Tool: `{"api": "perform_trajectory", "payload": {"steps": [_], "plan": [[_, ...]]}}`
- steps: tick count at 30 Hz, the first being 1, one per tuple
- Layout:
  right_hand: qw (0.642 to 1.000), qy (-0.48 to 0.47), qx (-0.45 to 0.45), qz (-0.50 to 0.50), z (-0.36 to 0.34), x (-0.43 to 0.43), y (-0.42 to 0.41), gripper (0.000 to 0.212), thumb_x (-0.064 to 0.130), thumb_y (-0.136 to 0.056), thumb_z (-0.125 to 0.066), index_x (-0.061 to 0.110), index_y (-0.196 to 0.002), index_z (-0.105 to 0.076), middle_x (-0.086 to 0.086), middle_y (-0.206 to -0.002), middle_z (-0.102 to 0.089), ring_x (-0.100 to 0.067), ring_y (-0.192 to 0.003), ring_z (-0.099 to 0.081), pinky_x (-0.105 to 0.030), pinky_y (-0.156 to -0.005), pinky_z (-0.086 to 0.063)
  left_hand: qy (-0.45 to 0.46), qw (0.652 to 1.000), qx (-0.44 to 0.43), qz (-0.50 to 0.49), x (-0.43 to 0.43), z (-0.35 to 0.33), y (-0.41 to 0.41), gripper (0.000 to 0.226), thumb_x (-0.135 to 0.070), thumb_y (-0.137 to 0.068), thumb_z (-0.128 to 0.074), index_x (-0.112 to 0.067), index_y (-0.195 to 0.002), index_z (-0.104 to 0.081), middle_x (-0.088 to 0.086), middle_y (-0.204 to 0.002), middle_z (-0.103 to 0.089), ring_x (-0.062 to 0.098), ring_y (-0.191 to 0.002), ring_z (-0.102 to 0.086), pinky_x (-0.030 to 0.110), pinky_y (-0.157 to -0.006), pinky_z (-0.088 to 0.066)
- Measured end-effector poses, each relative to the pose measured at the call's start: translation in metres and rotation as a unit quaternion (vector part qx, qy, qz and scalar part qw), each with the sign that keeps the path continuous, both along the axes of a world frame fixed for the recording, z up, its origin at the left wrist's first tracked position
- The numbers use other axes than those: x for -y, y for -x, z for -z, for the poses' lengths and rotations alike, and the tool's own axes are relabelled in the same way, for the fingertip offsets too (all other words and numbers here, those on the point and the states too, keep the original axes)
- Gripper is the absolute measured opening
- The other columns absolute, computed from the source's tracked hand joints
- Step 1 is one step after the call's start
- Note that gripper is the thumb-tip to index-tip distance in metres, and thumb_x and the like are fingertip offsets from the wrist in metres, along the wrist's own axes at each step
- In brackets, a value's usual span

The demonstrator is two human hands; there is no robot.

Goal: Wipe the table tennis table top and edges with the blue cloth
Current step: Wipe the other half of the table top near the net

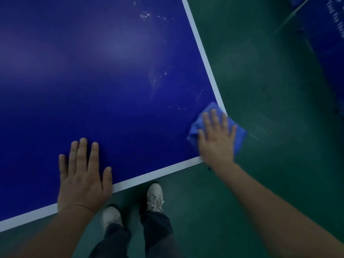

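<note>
**Your right hand (216, 140) presses the blue cloth (241, 135) flat on the near right corner**

Your table tennis table (93, 71) looks mostly unwiped, I judge: top and edges are left to do. Your left hand (83, 175) lies flat, fingers straight, at the near edge. The blue cloth overhangs the corner under your spread fingers. Pale specks (158, 79) dot the top just beyond it.

The tabletop (96, 75) is deep blue with a white border line (202, 47) and pale specks. The cloth (240, 135) is lighter blue, the floor (270, 101) green, the shoes (154, 197) off-white, the trousers (158, 231) dark.
</note>
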State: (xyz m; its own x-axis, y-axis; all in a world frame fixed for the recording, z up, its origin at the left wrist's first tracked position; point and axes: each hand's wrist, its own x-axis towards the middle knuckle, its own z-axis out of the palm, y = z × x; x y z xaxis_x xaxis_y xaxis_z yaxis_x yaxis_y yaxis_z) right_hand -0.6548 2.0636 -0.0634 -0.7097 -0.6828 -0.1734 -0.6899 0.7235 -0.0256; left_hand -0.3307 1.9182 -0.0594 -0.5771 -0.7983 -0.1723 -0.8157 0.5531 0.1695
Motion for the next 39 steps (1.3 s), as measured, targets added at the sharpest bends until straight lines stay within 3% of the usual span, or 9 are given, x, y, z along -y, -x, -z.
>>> {"api": "perform_trajectory", "payload": {"steps": [5, 9, 16, 20, 23, 26, 33, 36, 39], "plan": [[0.997, 0.025, 0.001, 0.079, -0.001, -0.007, -0.026, 0.064, 0.047, -0.102, -0.021, 0.018, -0.159, -0.025, -0.003, -0.168, -0.014, -0.035, -0.154, -0.013, -0.059, -0.122, -0.011, 0.007, 1.0, 0.008, -0.004, 0.003, -0.001, 0.0, 0.074, -0.046, -0.095, -0.026, -0.003, -0.155, -0.026, 0.02, -0.164, -0.016, 0.032, -0.154, -0.007, 0.055, -0.123, -0.002], [0.995, 0.03, 0.004, -0.099, -0.001, 0.031, -0.12, 0.062, 0.045, -0.101, -0.028, 0.018, -0.157, -0.029, -0.007, -0.166, -0.02, -0.038, -0.152, -0.016, -0.057, -0.119, -0.013, 0.021, 1.0, -0.004, 0.001, 0.002, 0.001, -0.002, 0.072, -0.043, -0.096, -0.028, -0.001, -0.154, -0.026, 0.02, -0.163, -0.018, 0.033, -0.153, -0.011, 0.053, -0.124, -0.001], [0.928, 0.05, 0.068, -0.362, -0.002, 0.195, -0.178, 0.061, 0.047, -0.101, -0.014, 0.029, -0.157, -0.031, 0.003, -0.167, -0.019, -0.029, -0.155, -0.004, -0.058, -0.121, 0.002, 0.026, 0.998, -0.03, -0.045, -0.001, 0.004, -0.002, 0.077, -0.049, -0.099, -0.023, 0.003, -0.155, -0.015, 0.022, -0.164, -0.012, 0.032, -0.154, -0.007, 0.05, -0.124, 0.002], [0.971, 0.055, 0.028, -0.232, 0.003, 0.177, -0.071, 0.059, 0.045, -0.1, -0.021, 0.031, -0.156, -0.032, 0.004, -0.166, -0.023, -0.033, -0.153, -0.016, -0.064, -0.119, -0.009, 0.02, 1.0, 0.003, -0.02, 0.0, 0.003, -0.002, 0.075, -0.05, -0.099, -0.02, 0.0, -0.154, -0.022, 0.021, -0.164, -0.014, 0.033, -0.154, -0.007, 0.054, -0.123, 0.0], [0.998, 0.017, 0.003, -0.058, -0.001, 0.129, 0.039, 0.057, 0.044, -0.105, -0.026, 0.032, -0.16, -0.016, 0.008, -0.169, -0.009, -0.028, -0.155, -0.006, -0.062, -0.121, -0.005, 0.013, 1.0, 0.01, -0.017, 0.0, 0.002, -0.001, 0.072, -0.048, -0.098, -0.024, -0.003, -0.155, -0.024, 0.02, -0.164, -0.014, 0.032, -0.154, -0.005, 0.054, -0.123, 0.001], [0.999, 0.025, 0.024, 0.026, -0.004, 0.109, 0.056, 0.059, 0.047, -0.106, -0.024, 0.032, -0.161, -0.009, 0.01, -0.169, -0.002, -0.027, -0.155, 0.0, -0.063, -0.121, -0.002, 0.015, 1.0, 0.017, -0.015, -0.001, 0.001, -0.001, 0.073, -0.047, -0.098, -0.025, -0.004, -0.155, -0.024, 0.02, -0.164, -0.014, 0.033, -0.154, -0.006, 0.054, -0.123, 0.003], [0.991, -0.008, 0.025, -0.133, -0.007, -0.01, -0.048, 0.061, 0.053, -0.104, -0.018, 0.031, -0.16, -0.014, 0.005, -0.169, -0.01, -0.03, -0.155, -0.006, -0.065, -0.12, -0.008, 0.017, 1.0, 0.017, -0.014, 0.0, 0.003, -0.001, 0.073, -0.047, -0.096, -0.026, -0.002, -0.154, -0.027, 0.023, -0.163, -0.016, 0.035, -0.153, -0.009, 0.057, -0.123, -0.001], [0.981, -0.026, 0.034, -0.188, -0.009, 0.026, -0.002, 0.062, 0.054, -0.102, -0.015, 0.031, -0.16, -0.016, 0.005, -0.169, -0.008, -0.03, -0.155, -0.004, -0.065, -0.12, -0.009, 0.019, 1.0, 0.019, -0.012, -0.001, 0.004, -0.001, 0.073, -0.048, -0.096, -0.025, -0.003, -0.154, -0.026, 0.022, -0.163, -0.016, 0.035, -0.153, -0.008, 0.057, -0.123, -0.001], [0.993, -0.003, 0.013, -0.121, -0.007, 0.093, 0.054, 0.063, 0.051, -0.1, -0.019, 0.03, -0.16, -0.019, 0.006, -0.169, -0.009, -0.03, -0.155, -0.007, -0.063, -0.121, -0.006, 0.023, 0.999, 0.026, -0.011, -0.001, 0.006, -0.002, 0.073, -0.048, -0.097, -0.025, -0.003, -0.155, -0.023, 0.021, -0.164, -0.013, 0.034, -0.154, -0.006, 0.057, -0.123, -0.001]]}}
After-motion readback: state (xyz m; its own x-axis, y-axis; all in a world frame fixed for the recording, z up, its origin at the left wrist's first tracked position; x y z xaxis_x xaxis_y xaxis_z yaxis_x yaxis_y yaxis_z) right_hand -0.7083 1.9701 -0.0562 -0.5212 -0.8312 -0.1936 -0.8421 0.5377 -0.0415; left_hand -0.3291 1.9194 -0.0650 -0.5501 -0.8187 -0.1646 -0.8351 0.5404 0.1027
